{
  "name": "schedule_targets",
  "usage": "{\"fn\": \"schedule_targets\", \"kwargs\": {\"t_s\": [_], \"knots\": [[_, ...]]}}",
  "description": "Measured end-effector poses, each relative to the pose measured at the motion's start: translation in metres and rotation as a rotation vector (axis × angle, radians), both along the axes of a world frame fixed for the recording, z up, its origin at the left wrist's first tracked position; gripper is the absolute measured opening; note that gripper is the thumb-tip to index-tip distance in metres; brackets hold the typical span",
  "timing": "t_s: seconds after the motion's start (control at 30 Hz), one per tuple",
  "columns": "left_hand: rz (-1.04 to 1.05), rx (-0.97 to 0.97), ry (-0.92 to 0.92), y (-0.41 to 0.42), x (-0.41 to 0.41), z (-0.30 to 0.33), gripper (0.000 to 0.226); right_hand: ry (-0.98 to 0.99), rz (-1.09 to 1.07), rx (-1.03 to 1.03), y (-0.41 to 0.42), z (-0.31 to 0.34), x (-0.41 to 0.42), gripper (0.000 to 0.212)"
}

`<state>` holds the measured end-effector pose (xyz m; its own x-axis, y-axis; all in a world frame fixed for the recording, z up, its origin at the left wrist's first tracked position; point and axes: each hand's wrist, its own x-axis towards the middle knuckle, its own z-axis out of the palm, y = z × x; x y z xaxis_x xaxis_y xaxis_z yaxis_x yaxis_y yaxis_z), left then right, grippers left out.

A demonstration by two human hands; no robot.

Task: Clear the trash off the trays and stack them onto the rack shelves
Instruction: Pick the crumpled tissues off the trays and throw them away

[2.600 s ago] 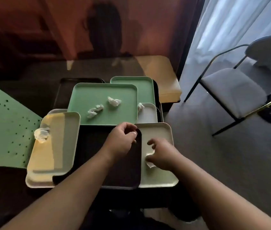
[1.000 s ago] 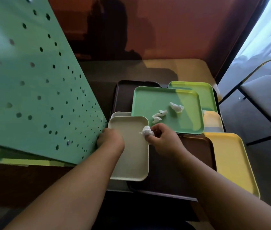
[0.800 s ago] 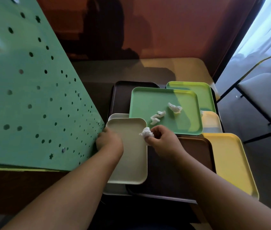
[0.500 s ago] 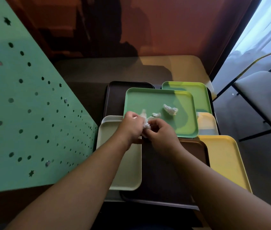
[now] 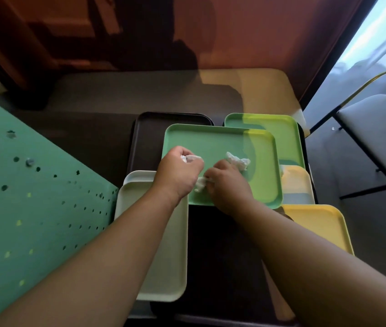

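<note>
Nearest, a pale cream tray (image 5: 163,256) lies beside a dark brown tray (image 5: 222,256), with a yellow tray (image 5: 317,227) to the right. Beyond them, over the large green tray (image 5: 222,142), the left hand (image 5: 177,175) is closed around a white paper wad (image 5: 190,158), and the right hand (image 5: 228,185) pinches a second paper scrap (image 5: 200,185). A third crumpled tissue (image 5: 239,161) lies on the green tray just past the right hand's knuckles. Farther back, a lime tray (image 5: 277,128) and a black tray (image 5: 149,128) rest on the counter (image 5: 140,95).

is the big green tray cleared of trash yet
Not yet. One crumpled paper wad lies on the big green tray by the right hand; both that and the left hand grip more.
</note>
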<state>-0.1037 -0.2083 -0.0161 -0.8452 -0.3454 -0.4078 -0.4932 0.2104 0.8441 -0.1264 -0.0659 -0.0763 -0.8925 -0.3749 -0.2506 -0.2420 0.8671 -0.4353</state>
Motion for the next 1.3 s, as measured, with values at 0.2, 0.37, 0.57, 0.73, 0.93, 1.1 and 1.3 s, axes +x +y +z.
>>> {"fn": "schedule_targets", "kwargs": {"t_s": [0.2, 0.37, 0.57, 0.73, 0.93, 1.1, 1.3], "knots": [[-0.076, -0.004, -0.052, 0.016, -0.006, -0.006, 0.057, 0.125, -0.237, -0.507, 0.003, 0.020, 0.011, 0.004], [-0.045, 0.035, -0.063, 0.029, -0.007, -0.009, 0.016, 0.101, -0.329, -0.474, 0.026, 0.025, 0.004, 0.042], [0.033, 0.042, -0.050, 0.031, -0.006, -0.017, 0.014, -0.027, -0.288, -0.069, 0.055, 0.000, -0.028, 0.029], [0.016, 0.190, -0.048, 0.048, -0.006, -0.014, 0.028, -0.006, -0.273, -0.437, 0.051, 0.026, 0.001, 0.021], [-0.008, 0.323, 0.002, 0.091, -0.009, -0.015, 0.005, -0.074, -0.416, -0.632, 0.092, 0.036, 0.020, 0.042], [0.020, 0.336, 0.002, 0.117, -0.012, -0.019, 0.016, 0.065, -0.522, -0.175, 0.156, 0.010, -0.015, 0.036], [0.009, 0.352, 0.003, 0.137, -0.005, -0.020, 0.007, -0.006, -0.325, 0.069, 0.169, -0.002, -0.033, 0.040]]}}
